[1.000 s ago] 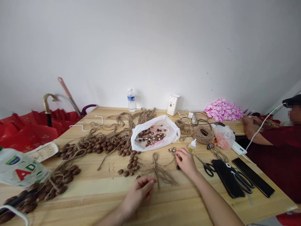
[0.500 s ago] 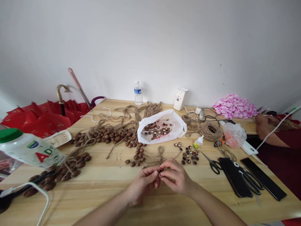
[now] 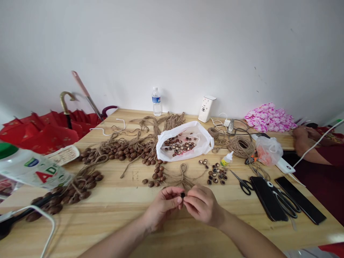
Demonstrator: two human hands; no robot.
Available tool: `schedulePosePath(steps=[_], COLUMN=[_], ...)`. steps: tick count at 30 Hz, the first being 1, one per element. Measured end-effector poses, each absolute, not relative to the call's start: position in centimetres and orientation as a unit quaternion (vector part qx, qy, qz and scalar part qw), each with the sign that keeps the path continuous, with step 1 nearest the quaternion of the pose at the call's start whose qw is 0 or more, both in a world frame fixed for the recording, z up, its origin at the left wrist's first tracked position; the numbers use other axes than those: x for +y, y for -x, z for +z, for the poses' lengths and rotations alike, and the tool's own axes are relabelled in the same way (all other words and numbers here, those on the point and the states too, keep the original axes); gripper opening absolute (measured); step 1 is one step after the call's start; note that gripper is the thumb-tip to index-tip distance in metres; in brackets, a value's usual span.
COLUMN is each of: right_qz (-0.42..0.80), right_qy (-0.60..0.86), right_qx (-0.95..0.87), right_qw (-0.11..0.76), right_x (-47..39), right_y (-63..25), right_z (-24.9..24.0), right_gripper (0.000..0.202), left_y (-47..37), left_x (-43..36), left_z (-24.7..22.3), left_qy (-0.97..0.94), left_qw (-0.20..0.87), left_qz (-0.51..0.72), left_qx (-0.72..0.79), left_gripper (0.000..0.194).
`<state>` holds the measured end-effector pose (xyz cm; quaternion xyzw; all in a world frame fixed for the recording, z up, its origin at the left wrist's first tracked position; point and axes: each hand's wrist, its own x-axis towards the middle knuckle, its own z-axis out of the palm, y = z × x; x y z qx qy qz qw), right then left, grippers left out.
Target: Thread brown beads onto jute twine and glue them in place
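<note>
On the pale wooden tabletop (image 3: 107, 208), a brown, looped twine bundle (image 3: 183, 172) lies with its long axis far to near, just beyond my left hand (image 3: 162, 208) and my right hand (image 3: 204, 206) alike. My left grip is clamped on a small, dark, round shell piece (image 3: 183, 195); my right meets its right side, whether gripping I cannot tell.

A plain pale-grey wall (image 3: 172, 43) fills the far side, marked by a few short dark scuffs (image 3: 257, 91) toward the right. A light wooden table (image 3: 94, 218), its grain and darker streaks running left to right, stands with its far edge at the wall. The light is soft, with pale glare on the table's near right edge.
</note>
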<state>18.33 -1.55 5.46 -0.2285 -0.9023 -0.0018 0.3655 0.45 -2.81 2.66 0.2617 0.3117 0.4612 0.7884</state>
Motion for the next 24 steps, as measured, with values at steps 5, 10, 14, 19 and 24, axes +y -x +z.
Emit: schedulePosePath(steps=[5, 10, 14, 19, 24], right_qz=[-0.018, -0.006, 0.018, 0.094, 0.207], right_qy=[0.235, 0.238, 0.252, 0.266, 0.275], right_qx=[-0.896, -0.893, -0.894, -0.879, -0.837], right_qw=[0.375, 0.381, 0.370, 0.385, 0.425], right_x=[-1.70, -1.70, -1.64, -1.59, -1.60], right_y=[-18.15, -17.97, -17.89, -17.64, -17.47], right_z=[5.50, 5.56, 5.33, 5.16, 5.29], right_gripper=[0.014, 0.014, 0.014, 0.013, 0.010], left_y=[-0.48, -0.66, -0.76, -0.74, -0.59], left_x=[-2.69, -2.70, -2.67, -2.64, -2.75], left_z=[2.40, 2.64, 2.61, 2.04, 2.05], left_qy=[-0.272, -0.274, -0.287, -0.309, -0.331], left_qw=[0.788, 0.787, 0.789, 0.782, 0.776], left_qz=[0.452, 0.444, 0.438, 0.435, 0.440], left_qx=[0.317, 0.329, 0.323, 0.322, 0.307], left_gripper=[0.025, 0.026, 0.024, 0.023, 0.022])
